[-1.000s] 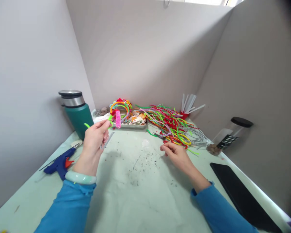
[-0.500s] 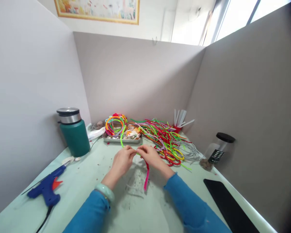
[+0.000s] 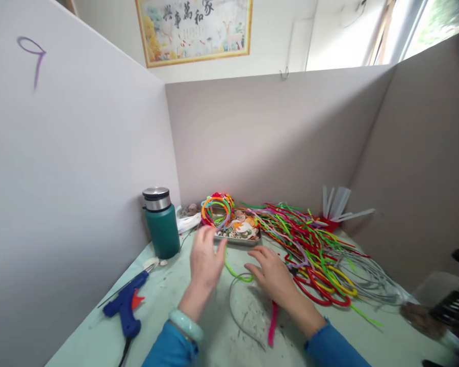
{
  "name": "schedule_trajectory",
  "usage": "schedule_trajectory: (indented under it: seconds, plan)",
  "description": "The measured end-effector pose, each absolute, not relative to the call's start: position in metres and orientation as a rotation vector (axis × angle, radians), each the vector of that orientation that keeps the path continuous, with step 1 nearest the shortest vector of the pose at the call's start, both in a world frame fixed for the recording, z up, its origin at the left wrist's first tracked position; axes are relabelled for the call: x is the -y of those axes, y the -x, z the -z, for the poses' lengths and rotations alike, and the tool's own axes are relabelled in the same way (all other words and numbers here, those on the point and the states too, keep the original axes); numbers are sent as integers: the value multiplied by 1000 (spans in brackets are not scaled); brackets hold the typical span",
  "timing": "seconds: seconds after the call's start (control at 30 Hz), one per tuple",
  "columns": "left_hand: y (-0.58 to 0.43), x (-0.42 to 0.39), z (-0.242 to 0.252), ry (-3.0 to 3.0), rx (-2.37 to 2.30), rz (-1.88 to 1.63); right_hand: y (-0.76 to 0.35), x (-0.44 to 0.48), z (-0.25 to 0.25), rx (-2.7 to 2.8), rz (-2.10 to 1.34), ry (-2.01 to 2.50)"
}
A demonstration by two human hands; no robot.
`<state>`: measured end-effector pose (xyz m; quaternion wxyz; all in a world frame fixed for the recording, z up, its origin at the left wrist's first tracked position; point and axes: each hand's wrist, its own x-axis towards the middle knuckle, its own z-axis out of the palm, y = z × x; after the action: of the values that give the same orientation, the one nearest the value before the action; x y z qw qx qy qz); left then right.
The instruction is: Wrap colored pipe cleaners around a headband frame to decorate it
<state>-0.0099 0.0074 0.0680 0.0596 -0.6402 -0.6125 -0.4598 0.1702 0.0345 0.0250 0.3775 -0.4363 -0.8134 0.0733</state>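
Above, 家和萬事興 print [image 3: 195, 31], purple 9 [image 3: 41, 62], hands [image 3: 205, 261] below

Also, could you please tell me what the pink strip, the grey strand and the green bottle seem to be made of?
Pink strip: probably fuzzy chenille, matte, judging by its soft edges; its inside is hidden.
Grey strand: perhaps wire, dull; it is thin and curved, but plastic is possible.
Green bottle: probably metal, smoothly coated in green; a shiny silver band shows near its top.
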Motion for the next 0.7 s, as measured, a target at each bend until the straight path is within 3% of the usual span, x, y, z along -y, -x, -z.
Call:
schedule_trajectory:
  seconds: [0.17, 0.3, 0.53, 0.7]
  plan:
    - [85, -17, -149, 1264, 1805, 1354, -81, -56, -68, 2098, -319, 788]
    - [134, -46, -183, 1471, 2013, 1010, 15, -88, -75, 2141, -640, 674]
    - [162, -53, -199, 1728, 2067, 551, 87, -101, -69, 1849, -956, 653]
    - [149, -46, -196, 1776, 2066, 663, 77, -84, -71, 1793, -943, 636]
